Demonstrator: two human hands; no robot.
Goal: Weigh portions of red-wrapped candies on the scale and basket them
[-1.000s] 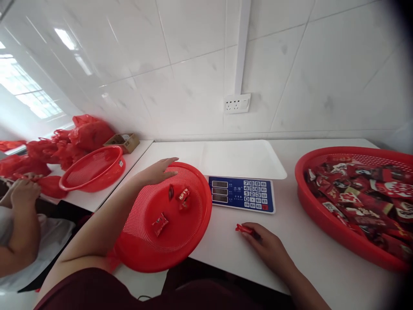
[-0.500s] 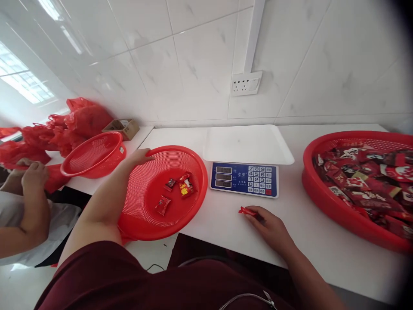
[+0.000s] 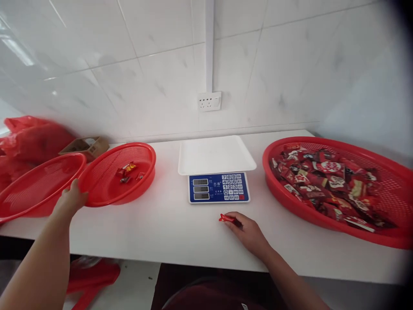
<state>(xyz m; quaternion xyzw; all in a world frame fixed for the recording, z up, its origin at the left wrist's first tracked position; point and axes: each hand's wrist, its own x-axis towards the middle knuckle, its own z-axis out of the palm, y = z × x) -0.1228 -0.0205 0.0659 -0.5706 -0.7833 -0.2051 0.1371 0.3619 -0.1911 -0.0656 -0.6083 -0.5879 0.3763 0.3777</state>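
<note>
My left hand is closed on the near left rim of a red plastic basket, which has a few small wrapped snacks on its bottom. A second red basket lies just left of that hand, its rim against the first one. Over the white table in front of the scale, my right hand pinches a small red snack packet. The digital scale has a blue keypad panel and a bare white tray.
A large red basket full of wrapped snacks stands on the right. Red plastic bags and an open cardboard box are at the back left. A wall socket is above the scale; a red stool stands below the table.
My left hand and the basket with few snacks have moved left and back, up against the other basket. My right hand still holds the packet. The view has turned right.
</note>
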